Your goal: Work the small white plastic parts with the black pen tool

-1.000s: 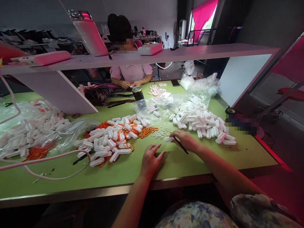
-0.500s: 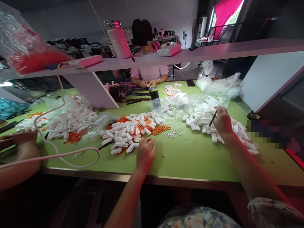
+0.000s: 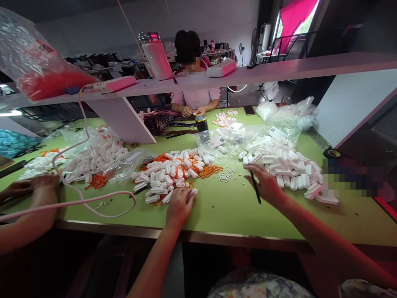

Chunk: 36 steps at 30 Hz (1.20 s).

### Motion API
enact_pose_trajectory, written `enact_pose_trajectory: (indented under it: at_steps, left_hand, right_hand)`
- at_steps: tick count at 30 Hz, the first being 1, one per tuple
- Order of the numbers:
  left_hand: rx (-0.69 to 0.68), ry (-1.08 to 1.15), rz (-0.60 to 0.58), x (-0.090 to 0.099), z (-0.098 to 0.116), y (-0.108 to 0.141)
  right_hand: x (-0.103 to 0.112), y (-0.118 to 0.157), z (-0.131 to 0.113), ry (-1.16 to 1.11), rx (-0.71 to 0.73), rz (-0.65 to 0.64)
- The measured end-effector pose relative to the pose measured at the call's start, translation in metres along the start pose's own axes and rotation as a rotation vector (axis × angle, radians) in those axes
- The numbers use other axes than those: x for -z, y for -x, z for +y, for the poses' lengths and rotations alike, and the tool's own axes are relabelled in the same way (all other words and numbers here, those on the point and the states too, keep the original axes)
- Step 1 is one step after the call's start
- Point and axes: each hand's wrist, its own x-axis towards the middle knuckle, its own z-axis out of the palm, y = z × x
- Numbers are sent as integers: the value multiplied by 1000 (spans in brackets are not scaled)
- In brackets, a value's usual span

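Note:
My left hand (image 3: 179, 207) rests at the front of a pile of white plastic pieces (image 3: 158, 171), its thumb and fingers closed on one small white plastic piece (image 3: 193, 192). Orange loop-shaped parts (image 3: 211, 170) are mixed into that pile. Over the green table, my right hand (image 3: 265, 185) grips a slim black tool (image 3: 256, 190), whose exact kind I cannot make out. Tiny white bits (image 3: 228, 174) lie scattered between the hands. Behind the right hand spreads a second heap of white pieces (image 3: 287, 163).
A pink-white cable (image 3: 102, 198) loops over the table at left, near another person's forearm (image 3: 40, 207). A shelf (image 3: 173, 85) spans the table, holding a bottle (image 3: 156, 58). Across sits a co-worker (image 3: 194, 99). A black can (image 3: 201, 123), plastic bags (image 3: 214, 142) and a tape roll (image 3: 333, 153) lie about.
My right hand has moved left and towards me, away from the right heap, with the black tool. My left hand has shifted slightly left and closed on a white plastic piece.

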Motion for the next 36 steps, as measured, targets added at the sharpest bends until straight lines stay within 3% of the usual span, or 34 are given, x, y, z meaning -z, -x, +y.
enact_pose_trajectory:
  at_steps: [3,6,10,19,36]
  left_hand:
    - [-4,255,-113,-19,36,2]
    - [9,366,-217,-37,73,2]
    - [3,437,-237,-53,100,-2]
    - [-3,516,-171,-63,98,5]
    - [14,540,-185,-61,100,4]
  right_hand:
    - [-25,16,-17,-214,-57,-102]
    - [-48,32,-20,-465,-250,-198]
    - [-67,47,-12,-649,-481,-175]
    - [-67,49,-12,-771,-605,-37]
    - [-66,50,-11,-582,-538,-136]
